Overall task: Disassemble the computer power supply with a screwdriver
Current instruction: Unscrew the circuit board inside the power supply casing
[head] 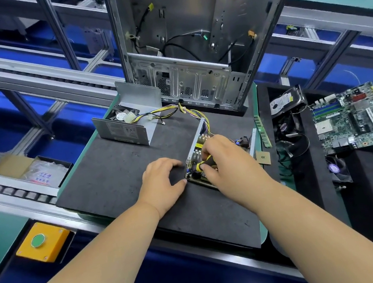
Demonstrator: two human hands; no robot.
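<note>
The right hand (pixel 225 157) curls its fingers around the yellow and black screwdriver (pixel 202 164), tip down inside the open power supply (pixel 195 144). The left hand (pixel 162 183) rests beside it, fingers spread, thumb touching the box's near corner. Bare black mat (pixel 113 176) on the tabletop lies left of those fingers.

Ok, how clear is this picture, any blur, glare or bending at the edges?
Head view: even, bright lighting with soft shadows only; the hands, left and right, and the open power supply are sharp. Straight conveyor rails bow from wide-angle distortion. The motherboard edge and the top right corner smear slightly. No strong glare.
</note>
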